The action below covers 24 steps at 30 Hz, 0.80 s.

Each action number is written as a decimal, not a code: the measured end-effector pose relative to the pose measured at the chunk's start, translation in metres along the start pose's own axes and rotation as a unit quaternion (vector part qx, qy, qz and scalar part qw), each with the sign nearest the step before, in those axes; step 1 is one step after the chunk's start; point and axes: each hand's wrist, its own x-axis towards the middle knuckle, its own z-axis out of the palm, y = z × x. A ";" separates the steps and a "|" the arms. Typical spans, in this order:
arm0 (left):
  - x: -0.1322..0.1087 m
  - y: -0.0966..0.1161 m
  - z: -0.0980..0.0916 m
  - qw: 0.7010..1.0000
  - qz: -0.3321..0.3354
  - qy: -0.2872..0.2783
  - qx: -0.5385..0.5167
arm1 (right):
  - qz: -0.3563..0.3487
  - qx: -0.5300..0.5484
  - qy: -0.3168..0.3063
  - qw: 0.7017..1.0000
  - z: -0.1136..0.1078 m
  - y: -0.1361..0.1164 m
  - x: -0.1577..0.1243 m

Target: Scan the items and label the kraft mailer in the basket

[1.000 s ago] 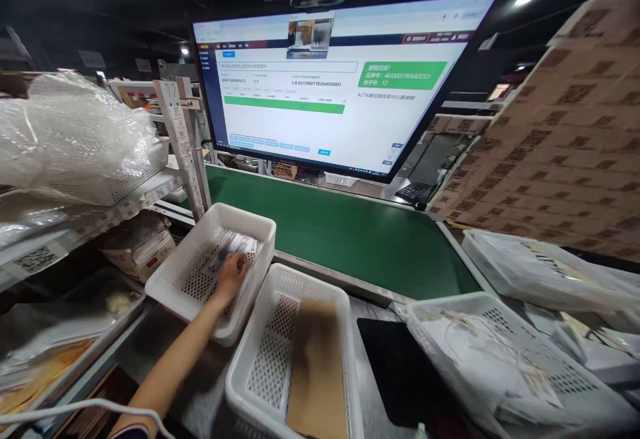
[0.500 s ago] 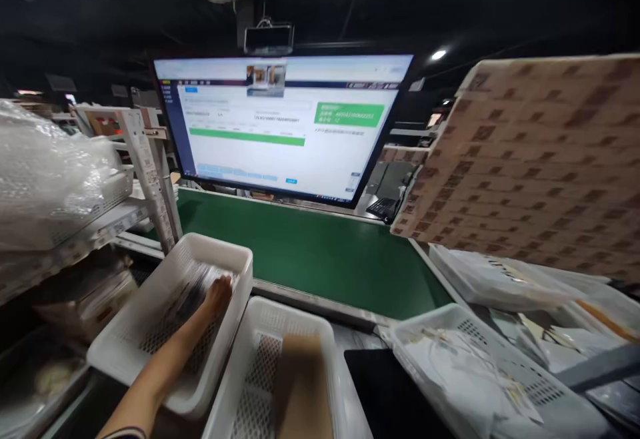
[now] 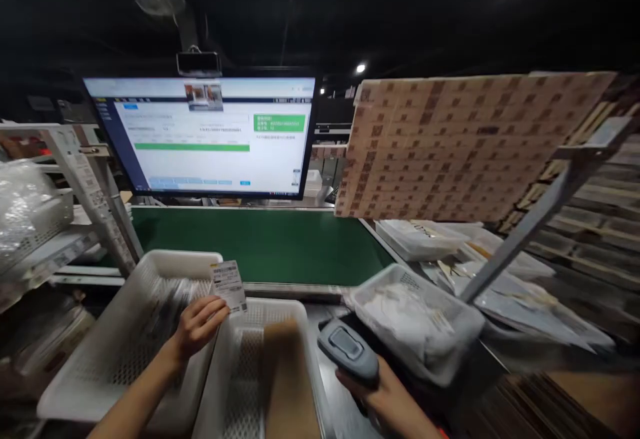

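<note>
At the near left of the scene, the left hand (image 3: 200, 322) is closed in a pinch on the lower-left corner of a white printed label (image 3: 229, 286), which stands up at a tilt over the gap between the left basket (image 3: 181, 256) and the middle basket (image 3: 280, 304). Whether the label is fixed to a flat packet is too unclear to tell. Near right of the middle basket, the right hand (image 3: 384, 396) is wrapped around the handle of a grey scanner (image 3: 349, 350), whose head leans toward the far left; whether a finger presses the trigger cannot be told. Label and scanner are well apart, with a brown cardboard piece (image 3: 290, 379) lying in the middle basket between them. For a clean read, the grip on the label seems well chosen, since the fingers sit at a corner and leave most of the print bare. It would help to keep the label flat, without a bend or curl, and to turn its printed side squarely to the scanner's head. The right wrist is best kept steady, aiming at one code only, as the label appears to carry more than one. The screen (image 3: 200, 166) beyond the green belt (image 3: 275, 246) is in clear sight for checking.
</note>
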 end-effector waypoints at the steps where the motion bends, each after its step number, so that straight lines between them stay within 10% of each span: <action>1: 0.008 0.012 -0.006 0.998 0.068 0.000 -0.003 | -0.040 -0.034 -0.077 0.996 0.008 -0.021 0.001; 7: 0.020 0.053 -0.021 0.981 0.186 -0.030 -0.044 | -0.168 -0.124 -0.237 0.949 0.045 -0.103 0.004; 15: -0.055 0.086 -0.004 0.974 0.121 -0.182 -0.058 | -0.045 -0.146 -0.309 0.939 0.030 -0.081 -0.006; 18: -0.079 0.054 0.004 0.939 -0.126 -0.320 -0.018 | -0.025 -0.164 -0.299 0.940 0.008 -0.058 -0.008; 21: -0.092 0.000 0.009 0.835 -0.415 -0.355 0.070 | -0.035 -0.177 -0.284 0.942 -0.006 -0.040 -0.006; 24: -0.100 -0.042 0.016 0.747 -0.537 -0.367 0.139 | -0.032 -0.180 -0.285 0.941 -0.002 -0.037 -0.004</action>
